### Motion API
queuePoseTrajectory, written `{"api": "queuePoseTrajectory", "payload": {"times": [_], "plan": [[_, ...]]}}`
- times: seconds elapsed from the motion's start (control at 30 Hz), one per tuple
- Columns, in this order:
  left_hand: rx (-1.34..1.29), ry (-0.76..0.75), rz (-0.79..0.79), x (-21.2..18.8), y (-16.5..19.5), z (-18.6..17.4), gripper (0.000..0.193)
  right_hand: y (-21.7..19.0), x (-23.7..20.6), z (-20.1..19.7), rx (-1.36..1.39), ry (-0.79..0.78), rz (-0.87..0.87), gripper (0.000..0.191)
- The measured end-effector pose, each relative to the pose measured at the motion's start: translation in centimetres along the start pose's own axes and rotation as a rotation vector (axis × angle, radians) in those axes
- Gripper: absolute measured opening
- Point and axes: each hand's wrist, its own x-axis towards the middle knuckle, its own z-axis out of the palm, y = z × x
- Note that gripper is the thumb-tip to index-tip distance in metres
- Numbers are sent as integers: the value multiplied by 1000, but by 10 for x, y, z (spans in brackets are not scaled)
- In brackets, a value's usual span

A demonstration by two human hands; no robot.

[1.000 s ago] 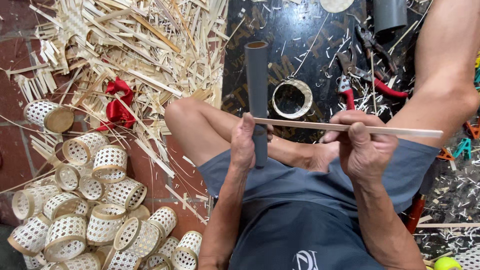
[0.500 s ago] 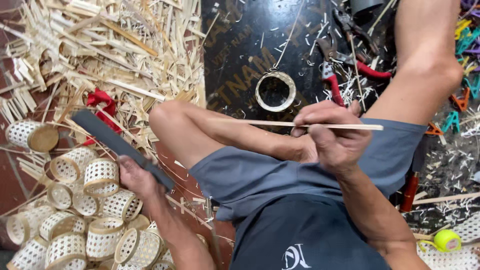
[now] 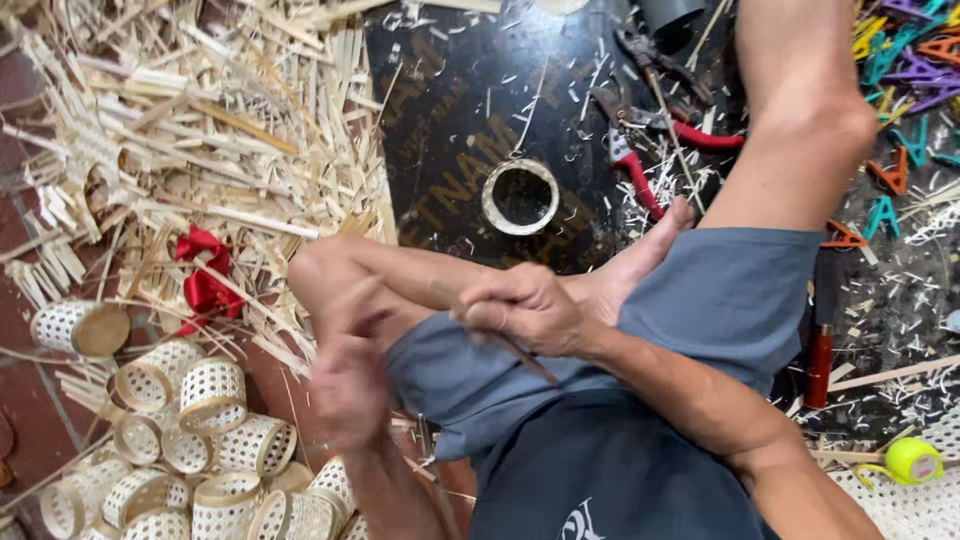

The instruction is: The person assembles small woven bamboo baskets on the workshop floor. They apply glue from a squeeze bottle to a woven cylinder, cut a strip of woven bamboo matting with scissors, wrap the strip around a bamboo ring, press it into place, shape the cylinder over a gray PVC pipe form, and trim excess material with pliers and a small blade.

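I sit cross-legged in grey shorts. My right hand [image 3: 520, 305] is closed in front of my bent left knee on a thin bamboo strip [image 3: 535, 368], whose short dark end pokes down and to the right from the fist. Just below the knee, my left hand [image 3: 348, 385] is badly motion-blurred and looks curled. Whether it holds anything is unclear, and no blade shows in it. A small bamboo ring [image 3: 520, 197] lies on the black board [image 3: 450, 110] beyond my knee.
A heap of split bamboo strips [image 3: 200, 120] with a red ribbon [image 3: 205, 270] fills the left. Several small woven baskets [image 3: 210, 400] cluster at lower left. Red-handled pruners [image 3: 640, 170], coloured clips [image 3: 900, 60], a red-handled tool [image 3: 818, 365] and a yellow tape measure [image 3: 912, 460] lie on the right.
My left hand swung back from the basket side toward my knee, and the dark blade it held is out of sight. The right hand moved left and the long strip no longer lies level.
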Motion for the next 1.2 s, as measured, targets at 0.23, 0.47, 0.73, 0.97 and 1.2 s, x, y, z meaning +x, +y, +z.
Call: {"api": "queuePoseTrajectory", "payload": {"times": [0.23, 0.47, 0.73, 0.97, 1.2], "plan": [[-328, -526, 299, 15, 37, 96, 14, -13, -51, -33, -472, 49, -237, 13], [-211, -649, 303, 17, 42, 122, 28, -56, -247, -177, -1372, 1248, -86, 7], [-281, -914, -100, 23, 20, 148, 17, 10, -312, -216, -1300, 1208, 501, 32], [-326, -1020, 9, 39, 21, 131, 12, 11, -343, -176, -742, 1191, 530, 34], [-340, -1123, -202, 35, 14, 137, 17, -24, -281, -69, -383, 1051, 23, 46]]}}
